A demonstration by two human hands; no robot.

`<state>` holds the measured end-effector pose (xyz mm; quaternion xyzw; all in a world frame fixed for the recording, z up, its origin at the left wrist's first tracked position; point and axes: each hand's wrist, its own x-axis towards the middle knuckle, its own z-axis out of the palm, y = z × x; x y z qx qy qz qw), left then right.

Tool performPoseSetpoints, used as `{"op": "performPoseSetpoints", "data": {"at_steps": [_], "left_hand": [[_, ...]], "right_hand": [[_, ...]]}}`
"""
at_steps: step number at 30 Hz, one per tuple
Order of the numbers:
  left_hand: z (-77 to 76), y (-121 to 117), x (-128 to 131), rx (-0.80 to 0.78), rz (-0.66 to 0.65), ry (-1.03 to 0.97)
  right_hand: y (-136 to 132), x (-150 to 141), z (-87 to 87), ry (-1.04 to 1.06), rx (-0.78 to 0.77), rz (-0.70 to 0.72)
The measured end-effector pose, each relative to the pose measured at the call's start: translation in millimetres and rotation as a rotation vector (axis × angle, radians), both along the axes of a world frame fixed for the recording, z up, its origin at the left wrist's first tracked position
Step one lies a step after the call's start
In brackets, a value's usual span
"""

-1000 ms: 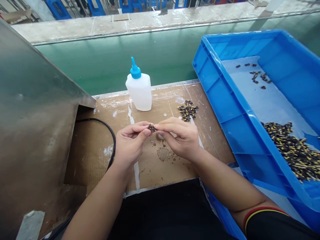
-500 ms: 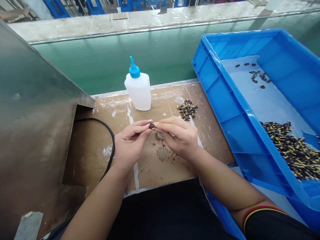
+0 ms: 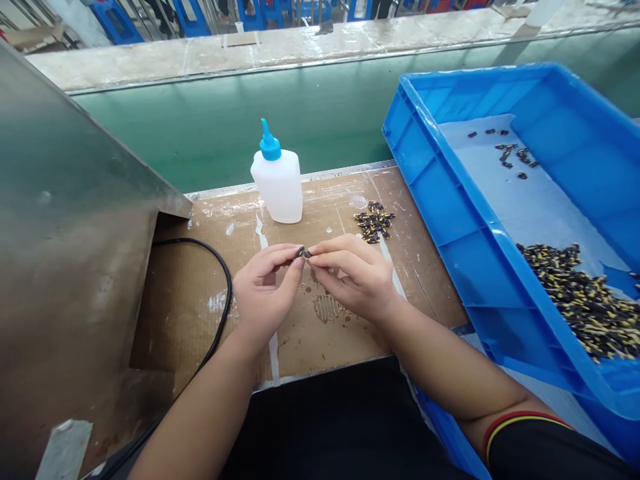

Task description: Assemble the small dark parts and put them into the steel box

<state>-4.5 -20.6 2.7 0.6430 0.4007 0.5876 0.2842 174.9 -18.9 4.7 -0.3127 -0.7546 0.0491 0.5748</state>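
Between the fingertips of both hands is a small dark part (image 3: 303, 253), too small to make out in detail. My left hand (image 3: 267, 283) pinches it from the left, thumb below and fingers above. From the right, my right hand (image 3: 357, 275) grips its other end between thumb and fingers. A small pile of black-and-yellow parts (image 3: 374, 221) lies on the cardboard just beyond my right hand. Behind my hands stands a white squeeze bottle (image 3: 280, 187) with a blue nozzle cap, upright and untouched.
A big blue crate (image 3: 450, 193) at the right holds a heap of black-and-yellow pieces (image 3: 580, 300) and several scattered ones. At the left, a metal housing (image 3: 85, 253) rises beside a black cable (image 3: 225, 287). Wet spots mark the cardboard (image 3: 320, 343). Beyond runs a green belt (image 3: 200, 127).
The small dark part has turned slightly between my fingertips, and my left thumb has straightened a little. The whole view has shifted slightly; the bottle and pile stay where they were.
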Motion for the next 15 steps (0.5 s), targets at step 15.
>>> {"op": "performPoseSetpoints", "data": {"at_steps": [15], "left_hand": [[-11.9, -1, -1, 0.026, 0.069, -0.019]], "right_hand": [[-4, -4, 2.0, -0.059, 0.021, 0.033]]}}
